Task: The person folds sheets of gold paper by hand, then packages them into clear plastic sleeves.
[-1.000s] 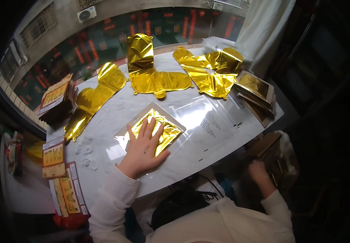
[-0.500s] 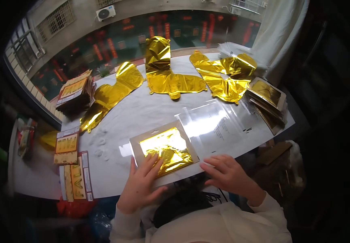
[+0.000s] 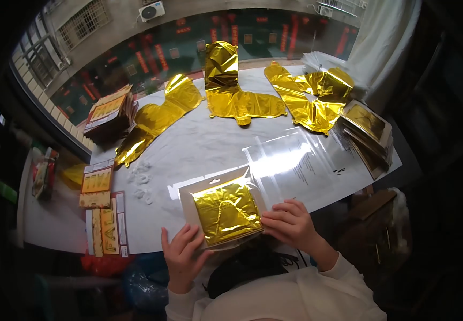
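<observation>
A flat packet with a folded gold foil balloon [image 3: 226, 211] on a brown card with a hang hole lies at the table's near edge. My right hand [image 3: 293, 224] grips the packet's right edge, fingers together. Beside its lower left corner is my left hand [image 3: 183, 257], its fingers spread and their tips close to the card. Behind the packet, clear plastic sleeves [image 3: 282, 163] lie flat on the table. Small white pieces [image 3: 141, 179] rest left of it.
Unfolded gold foil balloons [image 3: 245, 104] lie across the back of the white table [image 3: 188, 144]. Card packs [image 3: 108, 115] are stacked at the left, with printed "FALL" packs [image 3: 111, 227] nearer me. More foil packets [image 3: 368, 125] are piled at the right. A curtain [image 3: 384, 43] hangs by the window.
My left hand has come off the foil to the packet's left corner. My right hand has moved onto its right edge. The foil looks flatter, and the view has shifted slightly.
</observation>
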Available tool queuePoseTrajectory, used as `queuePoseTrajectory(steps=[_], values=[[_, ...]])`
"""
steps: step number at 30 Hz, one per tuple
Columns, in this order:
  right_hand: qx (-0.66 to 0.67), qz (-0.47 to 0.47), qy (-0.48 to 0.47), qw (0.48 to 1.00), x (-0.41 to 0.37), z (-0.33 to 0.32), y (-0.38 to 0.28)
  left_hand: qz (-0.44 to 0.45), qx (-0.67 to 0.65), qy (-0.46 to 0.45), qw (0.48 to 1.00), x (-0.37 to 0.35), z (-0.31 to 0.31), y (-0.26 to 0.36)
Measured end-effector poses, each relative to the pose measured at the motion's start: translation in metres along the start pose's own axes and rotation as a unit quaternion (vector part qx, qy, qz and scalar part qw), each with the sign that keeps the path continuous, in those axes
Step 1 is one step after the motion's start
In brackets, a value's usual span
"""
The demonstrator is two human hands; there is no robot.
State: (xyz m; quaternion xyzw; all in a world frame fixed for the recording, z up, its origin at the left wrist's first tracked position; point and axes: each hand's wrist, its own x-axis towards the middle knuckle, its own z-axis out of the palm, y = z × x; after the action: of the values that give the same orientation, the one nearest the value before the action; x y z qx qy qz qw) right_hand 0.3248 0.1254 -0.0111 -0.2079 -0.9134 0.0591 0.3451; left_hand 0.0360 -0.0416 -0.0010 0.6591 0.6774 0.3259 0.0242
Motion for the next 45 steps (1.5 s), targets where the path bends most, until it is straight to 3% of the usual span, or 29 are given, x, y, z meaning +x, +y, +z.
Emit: queuePoseTrajectory(steps=[3, 8, 21, 33, 38, 42, 45], values=[[0.024, 0.028, 0.021, 0.999, 0.006, -0.003, -0.004, 0.007, 0.011, 0.031, 0.999, -0.002, 0.005, -0.002], [0.100, 0.143, 0.031, 0.984, 0.014, -0.001, -0.011, -0.075, -0.030, 0.099, 0.992, -0.001, 0.017, 0.007], [0.064, 0.207, 0.037, 0.976, 0.028, 0.011, -0.023, -0.129, -0.055, 0.182, 0.973, 0.002, 0.036, 0.009], [0.070, 0.195, 0.076, 0.975, 0.015, 0.018, -0.019, -0.073, 0.021, 0.257, 0.964, -0.003, 0.057, -0.001], [-0.061, 0.076, 0.047, 0.994, 0.007, 0.021, -0.022, -0.063, 0.035, 0.272, 0.960, -0.003, 0.059, -0.003], [-0.050, 0.060, -0.001, 0.997, -0.004, 0.014, -0.034, -0.058, 0.034, 0.259, 0.963, -0.010, 0.063, -0.009], [-0.046, -0.036, 0.002, 0.998, -0.014, 0.013, -0.024, -0.069, 0.043, 0.247, 0.966, -0.016, 0.063, -0.016]])
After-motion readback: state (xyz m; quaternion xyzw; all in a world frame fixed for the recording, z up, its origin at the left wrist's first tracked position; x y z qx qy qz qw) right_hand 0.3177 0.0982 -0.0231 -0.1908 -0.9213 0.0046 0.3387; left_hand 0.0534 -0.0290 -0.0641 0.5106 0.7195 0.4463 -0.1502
